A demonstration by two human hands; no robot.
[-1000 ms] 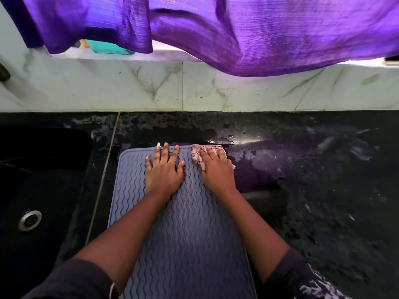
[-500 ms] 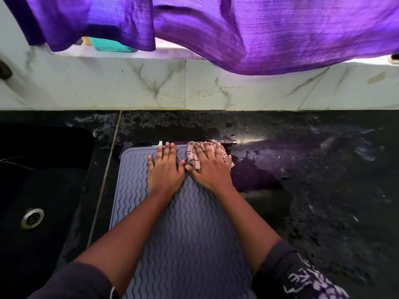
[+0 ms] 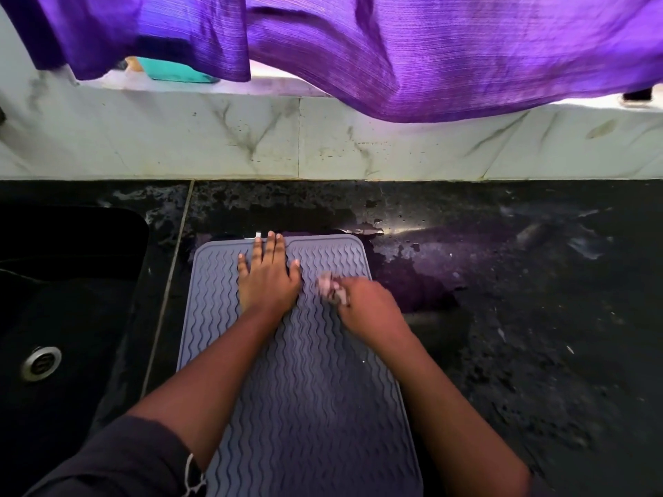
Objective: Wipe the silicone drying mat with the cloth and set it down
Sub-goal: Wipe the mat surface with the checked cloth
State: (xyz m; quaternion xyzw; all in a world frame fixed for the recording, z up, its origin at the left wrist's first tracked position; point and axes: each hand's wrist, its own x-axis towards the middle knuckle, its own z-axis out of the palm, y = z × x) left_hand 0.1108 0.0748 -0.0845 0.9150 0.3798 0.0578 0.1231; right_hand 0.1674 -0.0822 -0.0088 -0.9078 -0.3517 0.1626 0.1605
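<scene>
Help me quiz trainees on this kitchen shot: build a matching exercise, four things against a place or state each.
Things
1. left hand
2. cloth
3. drain
4. purple curtain

Places or states
A. hangs above the marble backsplash
B. bunched in the grip of the right hand
C. flat on the silicone drying mat, fingers straight
D. in the black sink, left of the mat

Pairs: 1-C, 2-B, 3-D, 4-A
</scene>
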